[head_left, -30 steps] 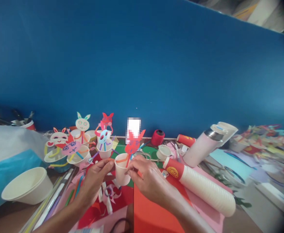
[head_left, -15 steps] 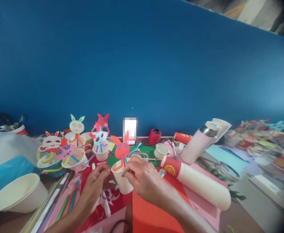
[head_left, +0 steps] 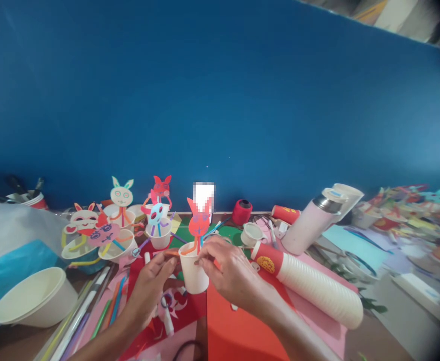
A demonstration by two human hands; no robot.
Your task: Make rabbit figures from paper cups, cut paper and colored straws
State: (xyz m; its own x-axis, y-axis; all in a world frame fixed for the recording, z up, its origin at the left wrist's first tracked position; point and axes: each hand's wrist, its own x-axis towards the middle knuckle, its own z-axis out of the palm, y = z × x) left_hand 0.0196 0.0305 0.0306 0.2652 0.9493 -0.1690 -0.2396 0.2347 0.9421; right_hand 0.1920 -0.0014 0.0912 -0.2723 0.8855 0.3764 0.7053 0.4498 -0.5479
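A white paper cup stands between my hands in the middle of the table. Above its rim rises a red paper rabbit head with drawn eyes, on orange and blue strips that go into the cup. At the cup's left side my left hand pinches an orange strip that reaches out from the rim. My right hand is closed at the right rim, its thumb against the cup wall; the strip end beneath its fingers is mostly hidden.
Several cups with paper animals, such as a white rabbit, stand at the left behind a large white bowl. To the right lie a stack of paper cups and a leaning white thermos. Orange paper lies in front.
The red rabbit head has turned and its ears now point upward. The cup sits straighter. My left fingers now pinch the orange strip at the rim. The view has shifted slightly.
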